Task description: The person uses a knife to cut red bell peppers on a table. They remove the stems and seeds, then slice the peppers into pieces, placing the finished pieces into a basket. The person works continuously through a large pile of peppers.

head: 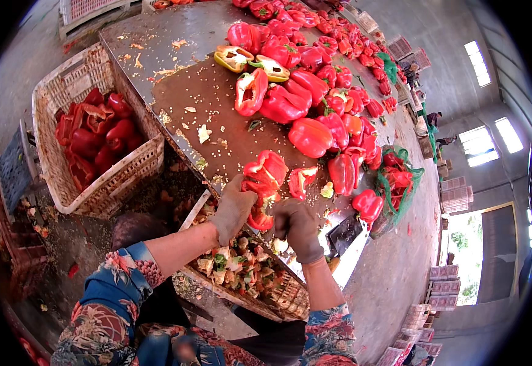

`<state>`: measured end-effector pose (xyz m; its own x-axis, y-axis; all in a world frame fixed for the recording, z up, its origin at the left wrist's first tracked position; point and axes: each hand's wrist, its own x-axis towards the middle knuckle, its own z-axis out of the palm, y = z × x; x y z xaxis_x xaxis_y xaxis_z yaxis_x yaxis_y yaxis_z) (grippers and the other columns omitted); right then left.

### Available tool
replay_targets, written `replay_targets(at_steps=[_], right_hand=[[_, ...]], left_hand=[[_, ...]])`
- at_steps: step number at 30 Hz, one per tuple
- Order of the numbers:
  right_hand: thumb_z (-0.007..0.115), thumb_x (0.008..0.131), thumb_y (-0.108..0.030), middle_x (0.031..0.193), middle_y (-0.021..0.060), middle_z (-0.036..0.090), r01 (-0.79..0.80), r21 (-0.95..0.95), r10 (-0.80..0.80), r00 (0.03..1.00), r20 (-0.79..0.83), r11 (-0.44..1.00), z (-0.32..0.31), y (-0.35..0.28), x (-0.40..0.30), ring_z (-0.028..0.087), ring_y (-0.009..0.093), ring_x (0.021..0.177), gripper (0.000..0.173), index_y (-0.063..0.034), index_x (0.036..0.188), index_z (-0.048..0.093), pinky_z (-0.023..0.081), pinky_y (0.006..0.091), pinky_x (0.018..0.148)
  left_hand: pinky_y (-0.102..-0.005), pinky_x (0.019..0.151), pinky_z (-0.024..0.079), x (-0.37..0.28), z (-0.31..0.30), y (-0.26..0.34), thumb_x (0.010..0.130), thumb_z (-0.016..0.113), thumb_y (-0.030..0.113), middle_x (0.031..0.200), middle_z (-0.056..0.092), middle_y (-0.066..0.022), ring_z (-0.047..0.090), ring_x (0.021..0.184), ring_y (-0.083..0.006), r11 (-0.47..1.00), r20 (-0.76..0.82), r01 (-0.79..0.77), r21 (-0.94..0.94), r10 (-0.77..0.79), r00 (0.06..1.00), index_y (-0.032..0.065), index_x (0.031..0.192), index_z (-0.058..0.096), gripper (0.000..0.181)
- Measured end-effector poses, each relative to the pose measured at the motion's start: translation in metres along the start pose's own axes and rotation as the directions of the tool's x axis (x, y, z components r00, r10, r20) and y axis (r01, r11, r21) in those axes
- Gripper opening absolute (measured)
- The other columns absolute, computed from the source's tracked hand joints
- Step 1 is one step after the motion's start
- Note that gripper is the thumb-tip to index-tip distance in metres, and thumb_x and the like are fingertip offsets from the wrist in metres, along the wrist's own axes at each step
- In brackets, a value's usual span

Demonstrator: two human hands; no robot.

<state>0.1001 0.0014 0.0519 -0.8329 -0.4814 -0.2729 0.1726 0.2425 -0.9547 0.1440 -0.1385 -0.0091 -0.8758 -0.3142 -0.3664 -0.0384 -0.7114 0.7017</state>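
My left hand (233, 208), in a soiled glove, grips an opened red bell pepper (262, 183) at the near edge of the metal table. The pepper is split, and its pale inside shows. Close to its right side is my gloved right hand (297, 226), with curled fingers; whether it holds a knife or anything else is hidden. A cut red pepper piece (301, 182) lies just beyond. Farther up are whole red peppers (310, 137) and two cut yellowish-green pepper halves (233, 58).
A plastic crate (41, 137) with opened red peppers stands left of the table. Below its near edge, another crate (293, 293) holds cores and scraps. A green mesh bag (414, 183) of red pieces is at the right, near a dark flat object (344, 234). Other people work far off.
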Motion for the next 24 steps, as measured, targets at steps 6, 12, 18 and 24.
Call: replay_targets(at_steps=[6, 12, 18, 24], right_hand=[[0.061, 0.086, -0.031, 0.051, 0.0114, 0.057, 0.008, -0.569, -0.127, 0.977, -0.171, 0.822, 0.015, -0.016, 0.001, 0.056, 0.012, 0.050, 0.039, 0.0033, 0.067, 0.063, 0.042, 0.0312, 0.047], [0.058, 0.088, -0.021, 0.059, 0.0020, 0.057, 0.083, -0.468, -0.148, 0.983, -0.104, 0.880, 0.009, 0.032, 0.019, 0.049, 0.007, 0.053, 0.027, 0.0032, 0.079, 0.064, 0.040, 0.0258, 0.047], [0.059, 0.086, -0.014, 0.062, 0.0076, 0.061, 0.207, -0.442, -0.186, 0.978, 0.091, 0.873, -0.006, 0.004, 0.009, 0.054, 0.009, 0.051, 0.018, 0.0028, 0.091, 0.063, 0.044, 0.0279, 0.046], [0.063, 0.075, -0.019, 0.085, 0.0175, 0.061, 0.041, -0.998, -0.575, 0.818, 0.004, 0.052, -0.064, -0.019, 0.053, 0.062, 0.034, 0.076, 0.025, -0.0103, 0.098, 0.062, 0.048, 0.0430, 0.061]], left_hand=[[-0.0426, 0.070, 0.046, -0.006, 0.002, -0.005, 0.078, 0.051, 0.004, 0.085, 0.062, -0.0183, 0.060, 0.076, -0.0341, 0.768, -0.001, -0.226, 0.599, 0.283, 0.959, 0.0010, 0.106, 0.051, 0.028], [-0.0432, 0.077, 0.047, -0.013, 0.002, -0.010, 0.079, 0.054, 0.008, 0.092, 0.062, -0.0222, 0.060, 0.084, -0.0376, 0.763, -0.002, -0.232, 0.603, 0.292, 0.956, 0.0015, 0.111, 0.050, 0.033], [-0.0249, 0.062, 0.046, -0.003, 0.005, 0.003, 0.076, 0.045, -0.006, 0.085, 0.059, -0.0054, 0.053, 0.069, -0.0103, 0.997, -0.050, 0.046, 0.058, -0.043, 0.998, 0.0001, 0.114, 0.053, 0.039], [-0.0259, 0.063, 0.046, 0.000, -0.003, 0.006, 0.076, 0.047, -0.004, 0.084, 0.059, -0.0055, 0.053, 0.070, -0.0106, 0.996, -0.067, -0.071, 0.046, 0.074, 0.995, -0.0003, 0.108, 0.055, 0.033]])
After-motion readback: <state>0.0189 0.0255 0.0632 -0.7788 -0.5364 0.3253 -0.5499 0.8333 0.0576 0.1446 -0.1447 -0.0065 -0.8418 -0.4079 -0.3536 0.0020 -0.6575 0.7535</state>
